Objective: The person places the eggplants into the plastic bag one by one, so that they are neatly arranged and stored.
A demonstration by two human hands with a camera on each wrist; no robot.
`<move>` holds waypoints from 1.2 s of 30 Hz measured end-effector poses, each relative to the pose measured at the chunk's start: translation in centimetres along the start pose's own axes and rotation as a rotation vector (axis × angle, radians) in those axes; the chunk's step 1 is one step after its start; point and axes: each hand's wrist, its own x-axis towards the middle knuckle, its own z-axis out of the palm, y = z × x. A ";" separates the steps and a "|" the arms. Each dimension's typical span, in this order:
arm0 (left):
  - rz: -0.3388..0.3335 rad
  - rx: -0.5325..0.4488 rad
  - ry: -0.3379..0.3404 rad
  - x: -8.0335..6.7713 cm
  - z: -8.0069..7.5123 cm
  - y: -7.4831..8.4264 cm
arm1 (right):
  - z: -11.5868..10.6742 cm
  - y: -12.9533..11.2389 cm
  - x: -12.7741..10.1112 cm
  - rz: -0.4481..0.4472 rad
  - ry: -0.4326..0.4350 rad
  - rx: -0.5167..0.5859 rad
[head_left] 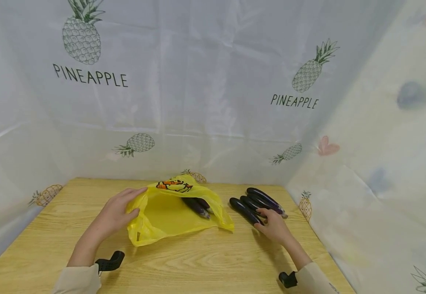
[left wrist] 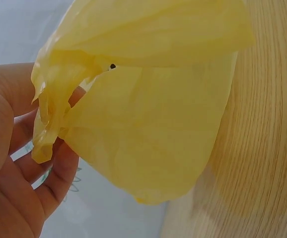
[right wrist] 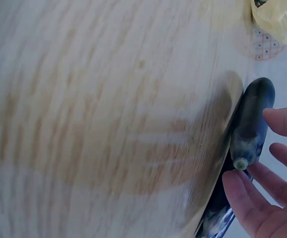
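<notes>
My left hand [head_left: 117, 210] grips the left edge of a yellow plastic bag [head_left: 176, 220], its fingers and thumb around the gathered handle in the left wrist view. The bag's mouth gapes toward me, and two dark purple eggplants [head_left: 197, 207] show inside, partly hidden by its upper side. On the right, three eggplants [head_left: 243, 209] lie close together on the table. My right hand [head_left: 276, 228] is at their near ends, fingers spread around the stem end of one eggplant [right wrist: 252, 121]. Its thumb and fingers are apart, not closed round it.
The wooden table [head_left: 183, 265] reaches back to a pale curtain [head_left: 198, 102] printed with pineapples. Another curtain side [head_left: 374, 171] stands close beyond the table's right edge. A black wrist mount [head_left: 111, 261] sits on the left wrist and another [head_left: 287, 279] on the right.
</notes>
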 end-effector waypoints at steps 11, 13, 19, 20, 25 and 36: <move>-0.020 -0.015 -0.013 -0.1 0.1 -0.1 | 0.5 0.2 0.1 0.003 0.003 -0.015; -0.029 -0.010 -0.019 -0.2 0.1 -0.1 | 0.6 0.2 0.1 0.008 0.000 -0.010; -0.036 -0.008 -0.023 -0.2 0.1 -0.2 | 0.7 0.3 0.2 0.025 0.003 0.014; -0.036 -0.009 -0.021 -0.1 0.1 -0.2 | 0.7 0.3 0.3 0.026 0.003 0.021; -0.042 -0.010 -0.026 0.0 0.0 -0.2 | 0.6 0.4 0.4 0.035 -0.008 0.060; -0.036 -0.013 -0.024 0.0 0.0 0.1 | 0.5 0.3 0.8 0.032 -0.044 0.059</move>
